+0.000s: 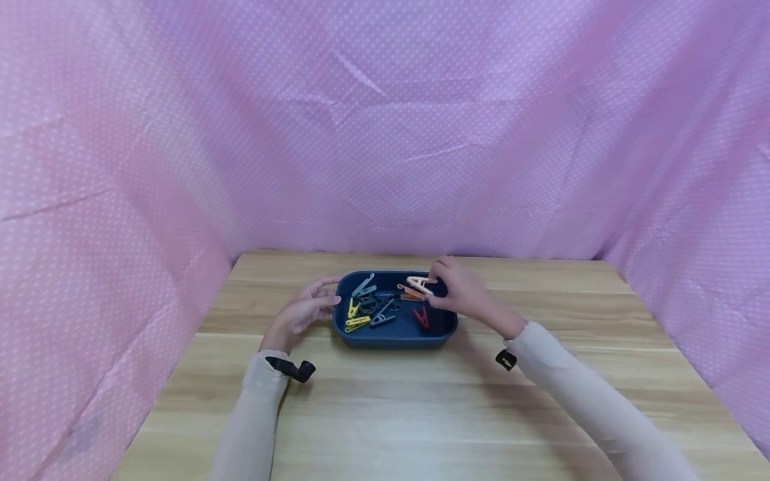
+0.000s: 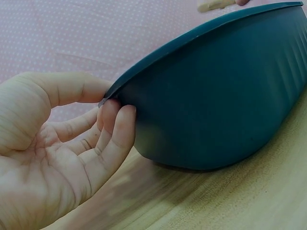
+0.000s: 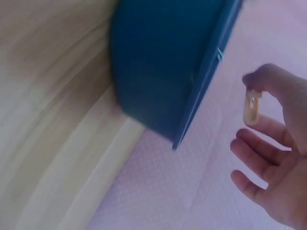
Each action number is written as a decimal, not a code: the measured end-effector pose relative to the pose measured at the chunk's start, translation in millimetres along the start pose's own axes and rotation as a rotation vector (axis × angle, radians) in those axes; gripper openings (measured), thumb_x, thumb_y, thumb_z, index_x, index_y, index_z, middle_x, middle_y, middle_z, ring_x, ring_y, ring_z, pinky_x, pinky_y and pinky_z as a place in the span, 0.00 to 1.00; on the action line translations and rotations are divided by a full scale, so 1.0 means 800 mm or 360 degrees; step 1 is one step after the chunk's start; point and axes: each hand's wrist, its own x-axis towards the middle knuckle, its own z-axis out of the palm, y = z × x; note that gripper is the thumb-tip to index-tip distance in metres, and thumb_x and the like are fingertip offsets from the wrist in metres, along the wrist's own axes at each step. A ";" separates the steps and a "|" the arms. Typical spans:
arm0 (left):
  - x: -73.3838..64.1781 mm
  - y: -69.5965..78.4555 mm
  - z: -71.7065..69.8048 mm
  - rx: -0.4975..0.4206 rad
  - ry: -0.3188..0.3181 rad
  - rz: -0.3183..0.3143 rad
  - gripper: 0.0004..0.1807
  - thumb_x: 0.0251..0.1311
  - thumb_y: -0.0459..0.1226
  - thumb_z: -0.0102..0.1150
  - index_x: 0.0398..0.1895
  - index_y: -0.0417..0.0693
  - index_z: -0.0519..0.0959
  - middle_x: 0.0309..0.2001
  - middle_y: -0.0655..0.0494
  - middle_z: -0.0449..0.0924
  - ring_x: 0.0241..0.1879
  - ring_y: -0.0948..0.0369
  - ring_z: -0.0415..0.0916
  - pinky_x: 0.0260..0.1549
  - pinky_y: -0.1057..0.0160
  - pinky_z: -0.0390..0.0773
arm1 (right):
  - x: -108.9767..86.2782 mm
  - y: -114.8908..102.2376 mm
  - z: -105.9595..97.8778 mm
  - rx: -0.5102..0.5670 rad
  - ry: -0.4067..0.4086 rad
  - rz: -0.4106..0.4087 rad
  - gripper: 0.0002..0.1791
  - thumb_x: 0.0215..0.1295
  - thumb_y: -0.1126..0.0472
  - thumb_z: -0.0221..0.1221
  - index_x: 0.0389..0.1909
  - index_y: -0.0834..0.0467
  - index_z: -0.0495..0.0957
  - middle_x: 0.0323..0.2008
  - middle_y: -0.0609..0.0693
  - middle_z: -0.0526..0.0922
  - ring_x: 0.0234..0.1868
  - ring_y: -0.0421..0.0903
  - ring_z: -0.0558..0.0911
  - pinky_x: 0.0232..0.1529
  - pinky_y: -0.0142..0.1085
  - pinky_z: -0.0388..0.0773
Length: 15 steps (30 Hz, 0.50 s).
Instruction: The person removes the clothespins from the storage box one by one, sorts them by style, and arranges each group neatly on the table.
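A dark blue plastic basin (image 1: 394, 343) stands on the table with several clothespins inside. My left hand (image 1: 307, 309) pinches its left rim, thumb above and fingers beneath, as the left wrist view (image 2: 62, 139) confirms. Over the basin's right end, my right hand (image 1: 462, 288) holds a cream clothespin (image 1: 418, 283) between thumb and index finger; its other fingers are spread in the right wrist view. Below that lie an orange clothespin (image 1: 412, 295) and a red clothespin (image 1: 421, 318). Light blue (image 1: 363, 288), yellow (image 1: 357, 323) and dark grey-blue (image 1: 382, 319) clothespins lie towards the left.
A wood-grain table (image 1: 385, 414) extends around the basin. Pink dotted cloth (image 1: 385, 147) hangs behind the table and along both sides. Each wrist carries a black camera strap, the left one (image 1: 291, 367) near the tabletop.
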 end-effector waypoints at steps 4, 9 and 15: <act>-0.001 -0.003 -0.001 -0.0007 0.0014 -0.0004 0.32 0.73 0.32 0.54 0.77 0.46 0.59 0.58 0.44 0.75 0.46 0.61 0.80 0.46 0.61 0.83 | -0.018 0.020 -0.010 0.0037 0.0207 0.0194 0.18 0.50 0.60 0.72 0.36 0.65 0.76 0.35 0.57 0.78 0.38 0.54 0.75 0.39 0.47 0.74; 0.001 -0.004 -0.001 -0.0036 0.0018 0.0006 0.31 0.73 0.32 0.55 0.77 0.47 0.60 0.59 0.43 0.75 0.46 0.62 0.81 0.47 0.61 0.83 | -0.040 0.051 -0.013 -0.0047 0.0415 0.0396 0.18 0.49 0.59 0.71 0.34 0.64 0.73 0.33 0.60 0.77 0.36 0.58 0.74 0.38 0.49 0.71; 0.003 -0.005 0.000 -0.0066 -0.0008 0.0018 0.32 0.73 0.31 0.54 0.77 0.46 0.59 0.51 0.53 0.77 0.43 0.64 0.80 0.44 0.61 0.83 | -0.066 0.084 -0.001 -0.0194 0.0426 0.0491 0.20 0.48 0.57 0.68 0.34 0.64 0.72 0.33 0.60 0.74 0.37 0.62 0.71 0.44 0.55 0.67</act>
